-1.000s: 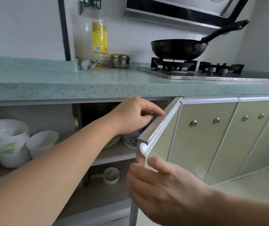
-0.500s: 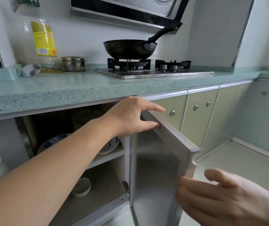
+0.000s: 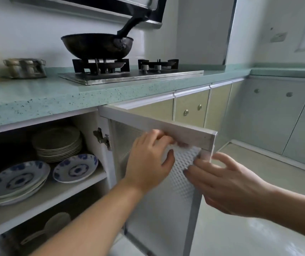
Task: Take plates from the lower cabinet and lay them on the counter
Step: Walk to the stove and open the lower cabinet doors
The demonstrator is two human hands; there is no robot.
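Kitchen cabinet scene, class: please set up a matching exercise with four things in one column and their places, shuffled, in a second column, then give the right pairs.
Things:
1. wok
2. blue-patterned plates
3. metal pot
4. left hand

Places:
A. on the counter, left of the stove
B. on the open cabinet door
C. on the stove burner
D. on the upper cabinet shelf

Pairs: 1-C, 2-D, 3-A, 4-B
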